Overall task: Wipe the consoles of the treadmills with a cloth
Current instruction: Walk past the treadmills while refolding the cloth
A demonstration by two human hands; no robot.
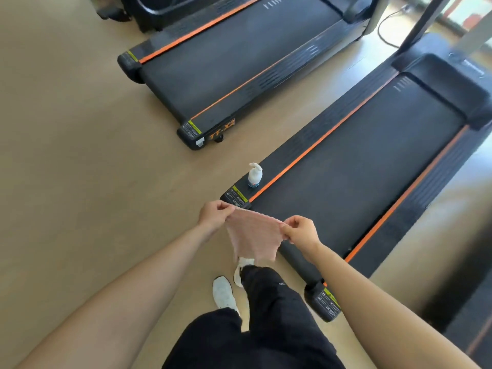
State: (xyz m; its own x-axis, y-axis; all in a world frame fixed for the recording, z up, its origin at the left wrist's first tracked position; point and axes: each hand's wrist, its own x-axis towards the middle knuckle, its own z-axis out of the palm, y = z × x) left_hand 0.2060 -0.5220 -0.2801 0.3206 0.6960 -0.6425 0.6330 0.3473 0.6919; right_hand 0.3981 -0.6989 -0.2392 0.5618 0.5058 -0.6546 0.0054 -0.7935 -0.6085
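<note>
A pink cloth [254, 235] hangs stretched between my two hands in front of me. My left hand [214, 214] pinches its upper left corner and my right hand [302, 231] pinches its right edge. Just beyond the cloth lies the rear end of the nearer treadmill [359, 161], black with orange stripes. A second treadmill [239, 57] lies further off to the left. No console is in view; only the belts and the base of the uprights show.
A small white spray bottle [255, 175] stands on the near treadmill's rear left corner. My white shoes [225, 292] and black trousers are below the cloth on the tan floor [80, 155]. A black cable [386, 25] runs on the floor at the top right.
</note>
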